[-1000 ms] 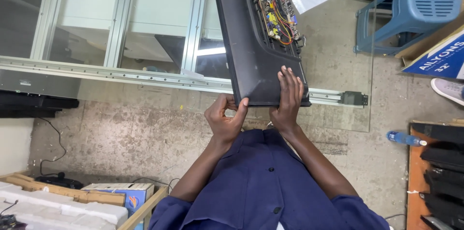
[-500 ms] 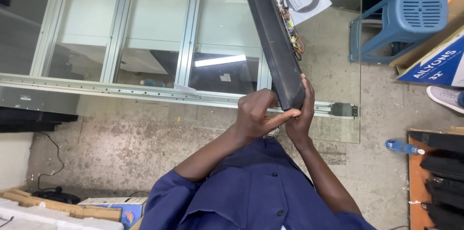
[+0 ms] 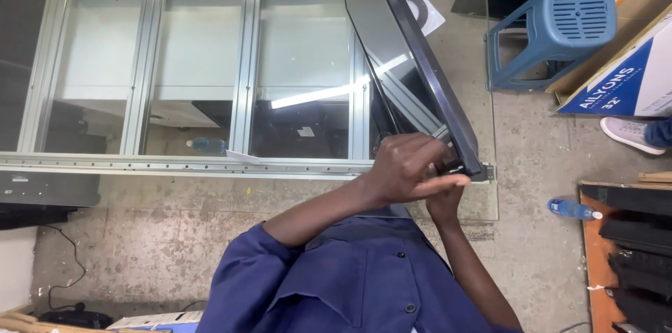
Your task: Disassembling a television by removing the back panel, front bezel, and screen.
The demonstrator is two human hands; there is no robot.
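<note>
Where the blue shirt (image 3: 350, 284) fills the near edge of the view, two forearms rise from it toward one corner of a flat screen panel (image 3: 402, 67). Left hand (image 3: 406, 168): fingers curled and clamped over the panel's near corner, thumb laid along the lower edge. Right hand (image 3: 444, 200): largely hidden behind the left; it sits under the same corner, touching it, but whether its fingers are closed on it I cannot tell. Panel: dark, thin, glossy face turned to the left, tilted on edge and held above a glass display cabinet (image 3: 196, 95) with pale metal framing; a ceiling light reflects in both the glass and the panel. Inside the cabinet, a small bottle (image 3: 206, 145) lies low down. Concrete floor (image 3: 140, 249) between cabinet and wearer. Further right: a blue bottle (image 3: 574, 209) lying on the floor, a grey shoe (image 3: 626, 133), a cardboard box (image 3: 623, 81), a blue plastic stool (image 3: 560, 25).
</note>
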